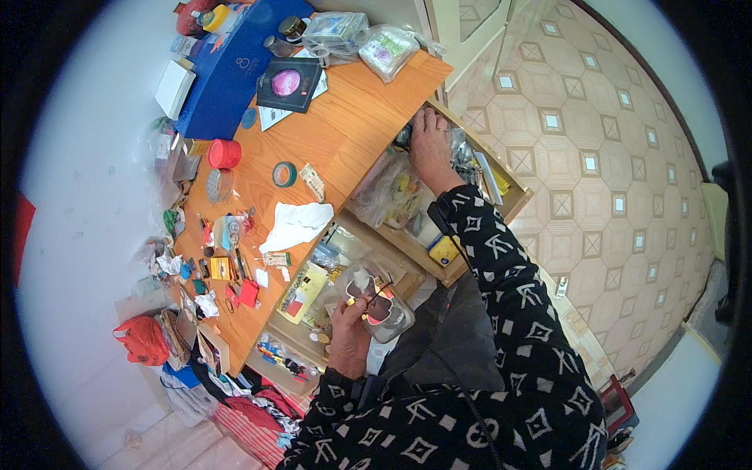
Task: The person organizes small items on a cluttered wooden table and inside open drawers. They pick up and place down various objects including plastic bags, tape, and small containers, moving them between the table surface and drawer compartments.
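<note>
My left hand grips a clear plastic container. Sunglasses with dark lenses lie against the container, under my left thumb. My right hand reaches into the far corner of a pulled-out wooden drawer. Its fingertips are down among the contents beside a dark object; whether they grip anything is hidden. Near that hand the drawer holds a bunched clear plastic bag, a white flat piece and a yellow box.
A second open drawer, holding packets and pens, lies left of my left hand. On the wooden desk are a white cloth, a green tape roll, a red round container and a black box. Tiled floor stretches to the right.
</note>
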{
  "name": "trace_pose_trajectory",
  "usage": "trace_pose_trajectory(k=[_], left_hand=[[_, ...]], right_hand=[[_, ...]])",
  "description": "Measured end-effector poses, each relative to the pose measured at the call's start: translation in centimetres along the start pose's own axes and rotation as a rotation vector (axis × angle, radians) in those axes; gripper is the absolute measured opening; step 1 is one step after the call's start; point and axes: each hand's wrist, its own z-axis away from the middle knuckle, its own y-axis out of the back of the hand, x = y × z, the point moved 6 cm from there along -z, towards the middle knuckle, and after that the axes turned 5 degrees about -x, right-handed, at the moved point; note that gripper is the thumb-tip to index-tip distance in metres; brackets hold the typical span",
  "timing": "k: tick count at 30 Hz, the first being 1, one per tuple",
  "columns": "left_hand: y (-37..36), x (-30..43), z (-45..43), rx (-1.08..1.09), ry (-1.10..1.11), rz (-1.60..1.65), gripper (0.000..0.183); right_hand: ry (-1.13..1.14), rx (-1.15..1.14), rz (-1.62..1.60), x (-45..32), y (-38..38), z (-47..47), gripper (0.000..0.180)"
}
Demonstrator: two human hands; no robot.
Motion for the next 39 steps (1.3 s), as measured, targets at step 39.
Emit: trace_pose_trajectory(k=[39], left_hand=[[-19.8, -0.4, -22.8, -0.321, 0.08, 0.454, 0.026]], right_hand=[[-0.461, -0.168, -0.566, 11.1, 4.6, 9.6, 0.05]])
